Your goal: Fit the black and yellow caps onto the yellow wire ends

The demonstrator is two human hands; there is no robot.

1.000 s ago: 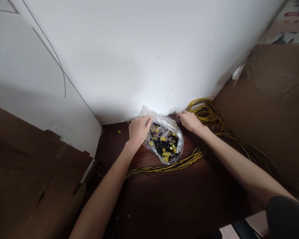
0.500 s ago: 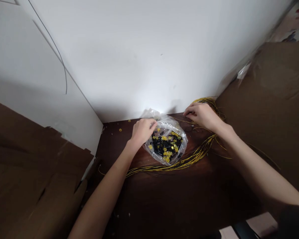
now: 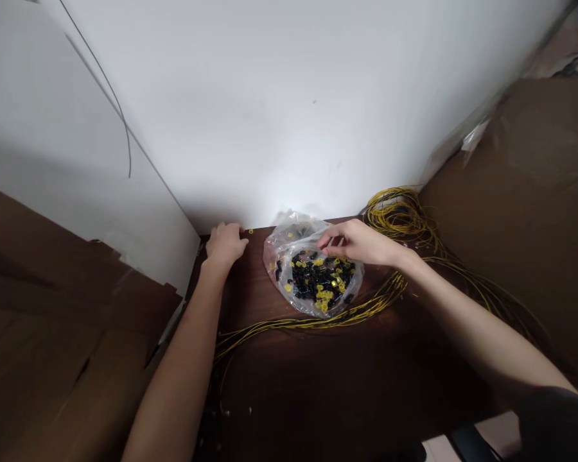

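Over the middle of the dark brown surface [image 3: 318, 378], here's the clear plastic bag [image 3: 279, 240], mouth gaping, with a heap of small black and yellow pieces [image 3: 313, 279] inside. Coming across from the right is the right hand [image 3: 359, 240], above the bag's upper right side, fingers curved and thumb tucked close beneath them, a narrow gap showing between; whether anything sits at those fingertips, I can't tell. Away at the far left corner, near the foot of the white wall [image 3: 270, 115], it's the left hand [image 3: 225, 244], well clear of the bag, back up, fingers bent forward and thumb out to the side; the tips are hidden, so no telling if it has hold of anything. Just beside that thumb, one yellow piece [image 3: 251, 231] lies loose by the wall. Look past the right wrist: a coil of yellow and black wire [image 3: 399, 215] is heaped against the wall, next to the brown cardboard on the right [image 3: 525, 167]. And along the near side of the bag runs a long bundle of wires [image 3: 289, 323], sweeping left until the left forearm covers it.
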